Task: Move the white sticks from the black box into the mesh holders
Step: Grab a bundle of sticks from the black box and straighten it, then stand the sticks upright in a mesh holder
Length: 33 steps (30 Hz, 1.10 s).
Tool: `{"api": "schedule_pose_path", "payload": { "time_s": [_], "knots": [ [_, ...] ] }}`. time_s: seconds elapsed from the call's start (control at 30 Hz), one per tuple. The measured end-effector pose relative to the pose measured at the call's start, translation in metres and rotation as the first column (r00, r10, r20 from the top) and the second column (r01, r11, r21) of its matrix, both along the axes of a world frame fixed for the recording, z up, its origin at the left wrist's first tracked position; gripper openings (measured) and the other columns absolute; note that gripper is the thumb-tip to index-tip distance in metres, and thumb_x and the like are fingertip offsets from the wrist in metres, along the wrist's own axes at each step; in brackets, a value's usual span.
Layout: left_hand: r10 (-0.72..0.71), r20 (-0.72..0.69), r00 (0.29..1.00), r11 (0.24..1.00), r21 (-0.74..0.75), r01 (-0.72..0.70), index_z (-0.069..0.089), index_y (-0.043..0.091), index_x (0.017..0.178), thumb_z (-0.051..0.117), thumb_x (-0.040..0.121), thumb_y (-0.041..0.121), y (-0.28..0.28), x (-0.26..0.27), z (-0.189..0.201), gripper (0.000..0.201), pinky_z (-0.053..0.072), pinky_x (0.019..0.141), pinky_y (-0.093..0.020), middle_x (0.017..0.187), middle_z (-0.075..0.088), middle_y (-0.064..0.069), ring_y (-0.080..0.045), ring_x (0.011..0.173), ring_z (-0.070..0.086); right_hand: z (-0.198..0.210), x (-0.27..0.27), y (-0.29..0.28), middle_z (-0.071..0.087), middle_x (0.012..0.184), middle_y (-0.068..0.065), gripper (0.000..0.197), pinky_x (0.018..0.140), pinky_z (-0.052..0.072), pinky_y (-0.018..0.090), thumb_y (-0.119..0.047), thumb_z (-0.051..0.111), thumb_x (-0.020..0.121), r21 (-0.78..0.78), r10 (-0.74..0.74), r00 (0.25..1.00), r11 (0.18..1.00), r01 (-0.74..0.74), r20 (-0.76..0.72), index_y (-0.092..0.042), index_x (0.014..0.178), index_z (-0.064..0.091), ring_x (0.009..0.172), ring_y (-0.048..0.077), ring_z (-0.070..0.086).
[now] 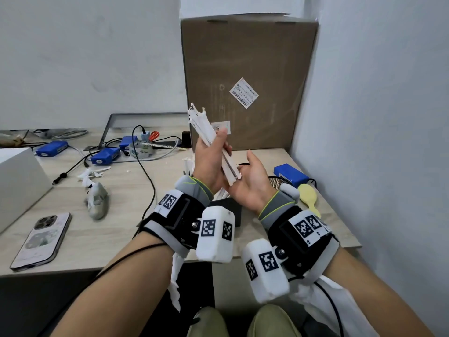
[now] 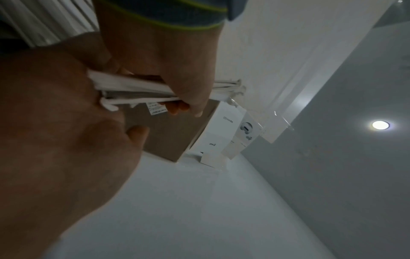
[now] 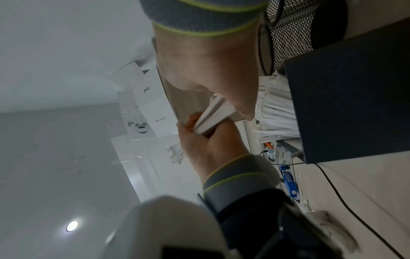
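Both forearms reach toward twelve o'clock, wrists side by side. The left hand (image 1: 210,161) is curled in a grip; the right hand (image 1: 252,181) lies palm-up at its three o'clock, fingers relaxed.

I can read "PICO" on the white carton (image 3: 153,105) in my right wrist view. The shipping label (image 1: 243,92) on the cardboard box (image 1: 247,69) is too small to read.

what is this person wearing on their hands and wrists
Both hands, left and right, are bare. Each wrist has a grey knit cuff with a yellow-green edge, then a black strap mount carrying square black-and-white markers and a rounded white camera housing. Thin black cables run along both forearms.
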<state>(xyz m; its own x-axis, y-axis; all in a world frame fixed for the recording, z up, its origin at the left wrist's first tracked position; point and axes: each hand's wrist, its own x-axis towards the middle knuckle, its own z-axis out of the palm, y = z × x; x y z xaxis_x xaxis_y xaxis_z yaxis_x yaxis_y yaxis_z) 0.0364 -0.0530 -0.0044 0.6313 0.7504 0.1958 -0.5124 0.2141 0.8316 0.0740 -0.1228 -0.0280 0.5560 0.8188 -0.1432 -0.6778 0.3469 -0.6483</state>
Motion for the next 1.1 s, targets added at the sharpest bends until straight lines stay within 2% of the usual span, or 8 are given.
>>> {"api": "schedule_pose_path", "payload": {
  "time_s": [0.1, 0.2, 0.33, 0.47, 0.63, 0.77, 0.9, 1.1],
  "knots": [
    [-0.087, -0.024, 0.996, 0.996, -0.003, 0.087, 0.047, 0.016, 0.075, 0.059, 0.093, 0.018, -0.005, 0.001, -0.007, 0.022, 0.04, 0.046, -0.023, 0.046, 0.041, 0.004, -0.009, 0.041, 0.043, 0.0, -0.001, 0.0, 0.068, 0.096, 0.009, 0.056, 0.096, 0.044, 0.032, -0.051, 0.026, 0.098, -0.014, 0.037, 0.999, 0.999, -0.037, 0.032, -0.008, 0.1, 0.06, 0.098, 0.02, 0.062],
    [-0.101, -0.077, 0.992, 0.987, 0.121, 0.11, 0.049, 0.015, 0.076, 0.058, 0.094, 0.02, -0.003, 0.001, -0.009, 0.021, 0.038, 0.044, -0.022, 0.046, 0.039, 0.005, -0.009, 0.042, 0.04, 0.0, 0.007, -0.006, 0.064, 0.095, 0.004, 0.049, 0.094, 0.044, 0.035, -0.055, 0.03, 0.096, -0.175, 0.0, 0.953, 0.983, 0.056, 0.303, -0.015, 0.098, 0.058, 0.094, 0.018, 0.059],
    [-0.084, -0.24, 0.967, 0.9, 0.398, 0.177, 0.055, 0.009, 0.08, 0.056, 0.095, 0.015, -0.002, -0.002, -0.01, 0.016, 0.034, 0.044, -0.022, 0.05, 0.041, 0.0, -0.009, 0.042, 0.038, 0.027, 0.015, -0.03, 0.066, 0.1, -0.005, 0.036, 0.087, 0.042, 0.031, -0.047, 0.041, 0.096, -0.139, -0.093, 0.634, 0.942, 0.306, 0.767, -0.022, 0.1, 0.066, 0.097, 0.01, 0.059],
    [-0.093, -0.398, 0.913, 0.774, 0.548, 0.318, 0.051, 0.015, 0.067, 0.048, 0.094, 0.002, -0.015, -0.001, -0.01, 0.03, 0.032, 0.045, -0.019, 0.046, 0.044, 0.01, -0.005, 0.044, 0.036, 0.046, 0.02, -0.039, 0.068, 0.085, 0.008, 0.034, 0.073, 0.053, 0.035, -0.034, 0.065, 0.086, -0.147, -0.015, 0.436, 0.93, 0.337, 0.9, -0.003, 0.098, 0.065, 0.08, 0.023, 0.063],
    [-0.06, -0.496, 0.866, 0.679, 0.615, 0.4, 0.054, 0.023, 0.069, 0.053, 0.093, 0.007, -0.026, 0.003, -0.014, 0.029, 0.034, 0.046, -0.012, 0.051, 0.047, 0.011, 0.003, 0.042, 0.043, 0.042, 0.033, -0.044, 0.066, 0.092, 0.006, 0.029, 0.08, 0.049, 0.032, -0.047, 0.069, 0.079, -0.122, 0.103, 0.068, 0.76, 0.638, 0.992, -0.02, 0.078, 0.057, 0.085, 0.019, 0.063],
    [-0.069, -0.521, 0.851, 0.662, 0.614, 0.43, 0.053, 0.024, 0.07, 0.052, 0.092, 0.006, -0.031, 0.006, -0.02, 0.029, 0.035, 0.049, -0.012, 0.057, 0.048, 0.008, 0.005, 0.041, 0.044, 0.033, 0.036, -0.049, 0.06, 0.074, -0.001, 0.021, 0.06, 0.038, 0.009, -0.033, 0.059, 0.091, -0.097, 0.124, -0.002, 0.782, 0.615, 0.992, -0.016, 0.08, 0.052, 0.071, 0.015, 0.055],
    [-0.093, -0.502, 0.86, 0.662, 0.614, 0.43, 0.057, 0.021, 0.084, 0.055, 0.089, 0.004, -0.034, 0.01, -0.022, 0.018, 0.038, 0.052, -0.008, 0.065, 0.054, 0.01, 0.006, 0.049, 0.047, 0.026, 0.043, -0.051, 0.054, 0.072, 0.003, 0.023, 0.059, 0.03, 0.022, -0.025, 0.053, 0.095, -0.048, 0.089, -0.034, 0.781, 0.623, 0.995, -0.011, 0.078, 0.046, 0.07, 0.02, 0.05],
    [-0.104, -0.461, 0.881, 0.695, 0.6, 0.396, 0.058, 0.008, 0.095, 0.057, 0.087, 0.002, -0.038, 0.024, -0.019, 0.01, 0.041, 0.054, -0.014, 0.07, 0.055, 0.003, 0.0, 0.054, 0.049, 0.026, 0.054, -0.056, 0.054, 0.07, 0.008, 0.023, 0.058, 0.033, 0.021, -0.027, 0.052, 0.094, 0.087, -0.049, -0.078, 0.764, 0.64, 0.996, -0.007, 0.084, 0.052, 0.065, 0.022, 0.05]
  ]
}}
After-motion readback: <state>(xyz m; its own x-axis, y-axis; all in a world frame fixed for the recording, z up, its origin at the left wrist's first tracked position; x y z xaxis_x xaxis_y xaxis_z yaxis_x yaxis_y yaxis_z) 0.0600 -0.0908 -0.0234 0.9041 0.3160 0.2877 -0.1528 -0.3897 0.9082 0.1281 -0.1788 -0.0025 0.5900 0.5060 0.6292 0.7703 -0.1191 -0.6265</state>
